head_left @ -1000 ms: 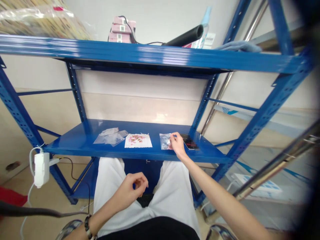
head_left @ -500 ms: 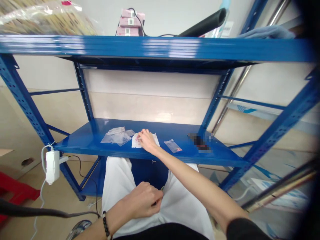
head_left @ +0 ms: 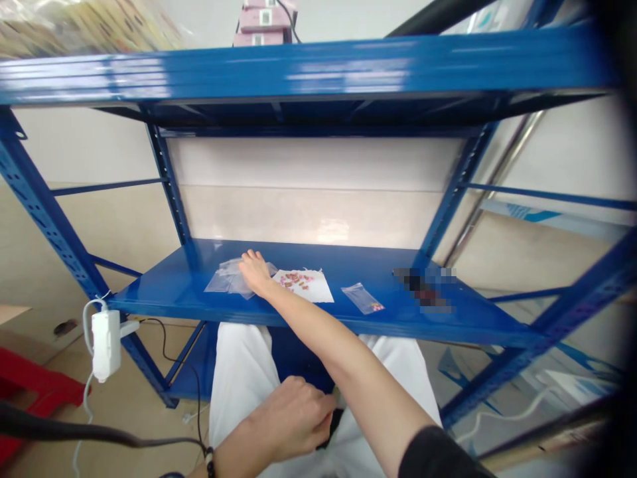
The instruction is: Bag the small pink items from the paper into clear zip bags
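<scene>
My right hand [head_left: 255, 271] lies on a loose pile of clear zip bags [head_left: 222, 279] on the blue shelf, its fingers extended and slightly apart over the plastic. Right of it is a white sheet [head_left: 322, 289] with several small pink and brown pieces [head_left: 297, 280] scattered on top. Farther right, one clear zip bag [head_left: 361, 297] lies flat, a few small pieces in its lower corner. Low over my lap, my left hand [head_left: 301, 413] is closed in a fist near my knees; the inside of its fingers is hidden.
The blue shelf [head_left: 164, 292] has an upper board [head_left: 223, 73] above my hands. A blurred dark object [head_left: 421, 289] lies at the right end. A white power strip [head_left: 106, 345] hangs by the left post. Pink boxes [head_left: 263, 20] stand on the upper board.
My right hand has moved left from the white sheet onto the zip bags, uncovering the small pieces. My left hand stays closed over my lap. The camera view has shifted slightly.
</scene>
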A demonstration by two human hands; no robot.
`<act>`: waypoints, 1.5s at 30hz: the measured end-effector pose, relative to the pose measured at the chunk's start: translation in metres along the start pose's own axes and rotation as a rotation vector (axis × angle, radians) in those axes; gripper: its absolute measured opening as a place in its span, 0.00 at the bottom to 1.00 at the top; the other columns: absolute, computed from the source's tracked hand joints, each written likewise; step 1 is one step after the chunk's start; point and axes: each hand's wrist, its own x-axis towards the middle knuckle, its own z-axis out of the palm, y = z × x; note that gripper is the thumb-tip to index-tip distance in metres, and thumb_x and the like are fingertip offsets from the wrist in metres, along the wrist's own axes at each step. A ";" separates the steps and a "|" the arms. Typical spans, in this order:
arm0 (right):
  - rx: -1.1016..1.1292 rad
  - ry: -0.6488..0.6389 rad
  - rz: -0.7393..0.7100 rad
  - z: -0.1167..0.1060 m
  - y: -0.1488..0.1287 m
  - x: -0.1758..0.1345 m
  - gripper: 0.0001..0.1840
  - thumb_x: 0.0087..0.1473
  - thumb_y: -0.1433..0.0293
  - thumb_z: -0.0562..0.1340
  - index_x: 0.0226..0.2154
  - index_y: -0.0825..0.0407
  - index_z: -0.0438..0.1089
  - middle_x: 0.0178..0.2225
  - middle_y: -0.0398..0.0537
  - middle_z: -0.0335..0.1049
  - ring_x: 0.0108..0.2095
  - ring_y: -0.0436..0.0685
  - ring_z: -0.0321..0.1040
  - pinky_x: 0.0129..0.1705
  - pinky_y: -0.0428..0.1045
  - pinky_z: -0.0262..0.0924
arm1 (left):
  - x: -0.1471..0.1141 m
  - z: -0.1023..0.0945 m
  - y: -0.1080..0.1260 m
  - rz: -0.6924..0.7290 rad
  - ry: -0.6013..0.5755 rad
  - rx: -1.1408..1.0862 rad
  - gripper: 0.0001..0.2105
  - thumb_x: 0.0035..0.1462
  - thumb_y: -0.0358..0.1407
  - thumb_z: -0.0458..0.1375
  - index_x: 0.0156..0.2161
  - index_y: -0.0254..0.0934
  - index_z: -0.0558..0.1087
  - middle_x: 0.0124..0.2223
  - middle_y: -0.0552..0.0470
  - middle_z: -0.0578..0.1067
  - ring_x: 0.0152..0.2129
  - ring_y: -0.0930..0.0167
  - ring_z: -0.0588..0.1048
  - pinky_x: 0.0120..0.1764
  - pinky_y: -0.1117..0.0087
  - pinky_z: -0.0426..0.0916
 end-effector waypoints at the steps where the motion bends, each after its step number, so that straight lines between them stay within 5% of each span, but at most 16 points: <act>1: 0.010 -0.001 -0.008 0.002 0.000 -0.001 0.15 0.60 0.80 0.52 0.40 0.60 0.74 0.48 0.61 0.67 0.55 0.65 0.55 0.55 0.57 0.51 | 0.000 0.000 0.002 0.017 -0.005 -0.006 0.06 0.60 0.33 0.52 0.33 0.38 0.69 0.31 0.49 0.78 0.26 0.65 0.75 0.30 0.66 0.60; 4: 0.045 -0.010 -0.048 0.007 0.000 -0.001 0.15 0.59 0.80 0.53 0.44 0.59 0.72 0.52 0.61 0.66 0.55 0.63 0.57 0.57 0.56 0.50 | -0.001 -0.005 0.005 0.026 -0.005 -0.029 0.05 0.59 0.32 0.53 0.33 0.37 0.69 0.31 0.49 0.78 0.26 0.66 0.75 0.29 0.67 0.60; 8: 0.045 -0.047 -0.064 0.013 -0.004 0.004 0.19 0.59 0.80 0.55 0.52 0.56 0.68 0.44 0.56 0.73 0.49 0.61 0.66 0.56 0.56 0.51 | -0.002 -0.013 0.002 0.002 0.008 -0.044 0.04 0.58 0.31 0.54 0.31 0.38 0.68 0.31 0.51 0.77 0.27 0.68 0.75 0.29 0.68 0.59; 20: -0.011 -0.063 -0.103 0.015 -0.002 0.010 0.10 0.58 0.79 0.58 0.34 0.55 0.75 0.39 0.55 0.76 0.46 0.61 0.67 0.54 0.55 0.52 | -0.009 -0.017 -0.001 -0.003 0.047 -0.073 0.05 0.58 0.29 0.52 0.30 0.38 0.64 0.29 0.54 0.74 0.25 0.71 0.71 0.29 0.70 0.57; 28: 0.174 0.278 0.054 -0.030 0.002 0.011 0.11 0.64 0.72 0.53 0.40 0.53 0.71 0.39 0.52 0.74 0.45 0.59 0.64 0.50 0.53 0.54 | -0.006 -0.014 -0.008 -0.048 0.103 -0.067 0.07 0.55 0.27 0.53 0.28 0.38 0.62 0.27 0.54 0.71 0.28 0.70 0.69 0.34 0.69 0.59; 34: 0.483 0.391 0.338 -0.058 0.003 0.007 0.06 0.62 0.69 0.55 0.38 0.51 0.68 0.36 0.48 0.73 0.37 0.56 0.67 0.42 0.49 0.57 | -0.008 -0.009 -0.009 -0.070 0.126 -0.058 0.07 0.55 0.27 0.52 0.28 0.38 0.63 0.27 0.53 0.71 0.28 0.70 0.70 0.34 0.69 0.59; 39: 1.072 0.449 0.534 -0.072 -0.007 -0.044 0.06 0.60 0.66 0.56 0.34 0.50 0.64 0.24 0.39 0.66 0.25 0.51 0.63 0.31 0.45 0.56 | -0.011 -0.012 -0.011 -0.167 0.249 -0.060 0.07 0.59 0.29 0.51 0.30 0.37 0.67 0.26 0.53 0.71 0.26 0.70 0.70 0.33 0.69 0.59; 45: 1.644 0.436 0.783 -0.088 -0.020 -0.174 0.14 0.49 0.59 0.65 0.33 0.50 0.66 0.20 0.36 0.61 0.20 0.48 0.59 0.22 0.43 0.54 | -0.023 -0.020 -0.003 -0.074 0.546 -0.096 0.06 0.63 0.30 0.52 0.37 0.37 0.71 0.22 0.56 0.68 0.20 0.73 0.67 0.29 0.71 0.59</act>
